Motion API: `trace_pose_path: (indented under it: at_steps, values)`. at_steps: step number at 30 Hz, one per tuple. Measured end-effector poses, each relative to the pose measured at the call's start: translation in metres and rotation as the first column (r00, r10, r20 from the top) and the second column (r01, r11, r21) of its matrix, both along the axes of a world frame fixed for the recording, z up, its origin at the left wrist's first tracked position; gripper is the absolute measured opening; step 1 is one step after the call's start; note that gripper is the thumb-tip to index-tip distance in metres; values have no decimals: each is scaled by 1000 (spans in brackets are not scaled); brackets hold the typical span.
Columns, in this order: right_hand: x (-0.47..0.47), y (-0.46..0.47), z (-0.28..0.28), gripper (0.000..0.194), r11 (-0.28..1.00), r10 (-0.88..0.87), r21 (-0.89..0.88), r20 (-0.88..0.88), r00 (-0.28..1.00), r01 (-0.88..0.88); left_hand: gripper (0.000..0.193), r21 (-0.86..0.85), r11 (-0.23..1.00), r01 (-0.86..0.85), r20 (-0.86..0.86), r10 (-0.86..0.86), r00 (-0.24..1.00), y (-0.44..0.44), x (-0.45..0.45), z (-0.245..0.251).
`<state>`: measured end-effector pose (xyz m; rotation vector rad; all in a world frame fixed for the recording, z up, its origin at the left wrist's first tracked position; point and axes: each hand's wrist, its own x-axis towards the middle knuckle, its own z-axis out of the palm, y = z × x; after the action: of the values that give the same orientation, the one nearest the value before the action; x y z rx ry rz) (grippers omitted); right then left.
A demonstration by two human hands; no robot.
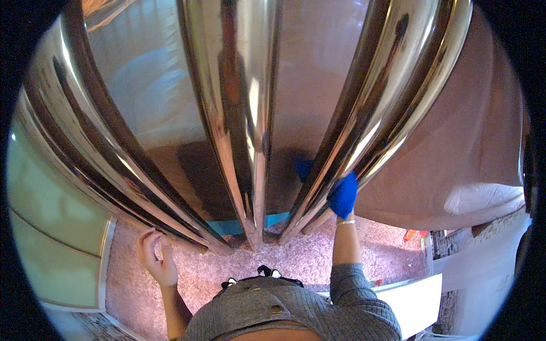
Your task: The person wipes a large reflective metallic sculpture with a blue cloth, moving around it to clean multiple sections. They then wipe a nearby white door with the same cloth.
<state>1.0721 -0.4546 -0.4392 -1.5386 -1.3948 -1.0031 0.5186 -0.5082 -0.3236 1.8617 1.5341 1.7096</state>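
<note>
My right hand point(344, 197) is covered by a blue cloth or mitt point(343, 195) and lies against the lower part of the right-hand shiny metal-looking frame point(396, 85). Whether its fingers grip the cloth is hidden. My left hand point(157, 255) hangs at the lower left with curled fingers and a gap between thumb and fingers, nothing seen in it, close to the lower end of the left shiny frame point(123, 166). Between the frames are glossy reflective panels point(315, 85), split by a middle shiny post point(251, 128). The blue cloth is mirrored in the panel.
Pink carpet point(256, 264) covers the floor. Pale green panels point(55, 255) stand at the left. A brown curtain or fabric point(448, 149) hangs at the right, above small red items point(409, 235). A white board-like surface point(411, 304) is at the lower right.
</note>
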Motion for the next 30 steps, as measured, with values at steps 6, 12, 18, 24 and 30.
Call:
trace_pose_path:
  at_steps: [6, 12, 18, 24, 30]
  values:
    - [-45, -4, 19, 18, 986, 126, 49, -847, 516, -161, 12, 28, 999, -30, 10, 30, 999, 8, -1, 18]
    - [-109, -35, 147, 38, 547, 801, 773, -595, -67, -321, 11, 31, 999, -36, -32, 37, 999, 15, -11, 13]
    - [-195, -26, 203, 60, 468, 864, 790, -504, 16, -396, 13, 44, 994, -104, -86, 108, 990, 9, -47, 5]
    - [-269, 26, 207, 83, 526, 826, 648, -544, 149, -550, 10, 13, 959, -283, -18, 284, 959, -20, -84, -7]
    - [-278, 27, 161, 119, 712, 676, 367, -590, 442, -599, 8, -41, 927, -372, 33, 374, 927, -48, -110, -26]
